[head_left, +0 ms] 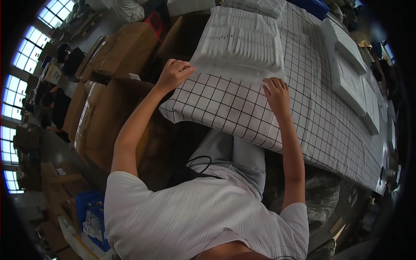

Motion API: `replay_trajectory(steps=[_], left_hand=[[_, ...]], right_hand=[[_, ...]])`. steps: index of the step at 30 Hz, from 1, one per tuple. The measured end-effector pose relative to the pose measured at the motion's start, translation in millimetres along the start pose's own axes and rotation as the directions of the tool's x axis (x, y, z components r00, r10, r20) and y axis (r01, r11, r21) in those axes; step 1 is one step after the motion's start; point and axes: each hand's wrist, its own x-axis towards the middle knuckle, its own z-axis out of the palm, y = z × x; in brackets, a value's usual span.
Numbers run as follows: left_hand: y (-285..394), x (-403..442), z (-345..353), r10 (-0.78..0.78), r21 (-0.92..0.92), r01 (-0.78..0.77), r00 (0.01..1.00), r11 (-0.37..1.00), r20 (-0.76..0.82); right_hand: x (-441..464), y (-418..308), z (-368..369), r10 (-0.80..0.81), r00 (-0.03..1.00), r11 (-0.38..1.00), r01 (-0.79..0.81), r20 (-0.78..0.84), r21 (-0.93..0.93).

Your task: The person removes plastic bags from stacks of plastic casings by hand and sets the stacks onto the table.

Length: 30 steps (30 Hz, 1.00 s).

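A clear plastic bag (242, 71) lies on the table, its near edge stretched between my two hands. Inside it, rows of thin white flat pieces (238, 43) are stacked side by side; their exact kind cannot be made out. My left hand (174, 74) has its fingers closed on the bag's near left corner. At the near right corner, my right hand (277, 93) pinches the plastic between thumb and fingers. Beneath the bag spreads a white tablecloth (225, 102) with a black grid.
Open cardboard boxes (115, 117) stand to the left of the table. White flat packs (349, 82) lie along its right side, and a blue container (313, 8) is at the far end. A blue crate (93, 216) sits at lower left. Other people (60, 106) are at the far left.
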Motion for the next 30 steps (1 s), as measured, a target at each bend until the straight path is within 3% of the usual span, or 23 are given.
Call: replay_trajectory(steps=[2, 6, 8, 12, 14, 17, 21, 23, 27, 30], left_hand=[[-1, 4, 3, -0.036, 0.003, 0.037, 0.994, 0.999, -0.103], [-8, 13, 9, -0.148, -0.112, 0.136, 0.983, 0.984, -0.111], [-13, 15, 15, -0.239, -0.266, 0.215, 0.969, 0.94, -0.062], [-27, 27, 12, -0.286, -0.327, 0.254, 0.957, 0.91, -0.052], [-35, 33, 9, -0.323, -0.454, 0.303, 0.946, 0.838, 0.035], [-43, 43, 0, -0.341, -0.55, 0.356, 0.93, 0.755, 0.135], [-59, 50, -3, -0.336, -0.509, 0.451, 0.891, 0.733, 0.305], [-62, 56, -5, -0.363, -0.556, 0.545, 0.837, 0.627, 0.41], [-74, 63, 11, -0.407, -0.618, 0.605, 0.796, 0.503, 0.448], [-86, 71, 20, -0.406, -0.628, 0.65, 0.759, 0.428, 0.508]], right_hand=[[-1, 11, -16, 0.004, 1.0, 1.0, -0.004, -0.001, -0.019], [-2, 37, -33, 0.049, 0.997, 0.998, -0.051, 0.06, 0.023], [2, 45, -37, 0.034, 0.999, 0.993, -0.038, 0.041, 0.113], [15, 53, -40, 0.119, 0.988, 0.961, -0.138, 0.095, 0.238], [27, 57, -43, 0.184, 0.963, 0.887, -0.248, 0.196, 0.388], [41, 77, -40, 0.166, 0.962, 0.878, -0.243, 0.215, 0.412], [63, 95, -36, 0.164, 0.948, 0.835, -0.28, 0.271, 0.474], [75, 100, -37, 0.28, 0.854, 0.751, -0.479, 0.437, 0.454], [92, 120, -34, 0.286, 0.805, 0.716, -0.54, 0.52, 0.443], [101, 135, -32, 0.173, 0.819, 0.688, -0.498, 0.547, 0.527]])
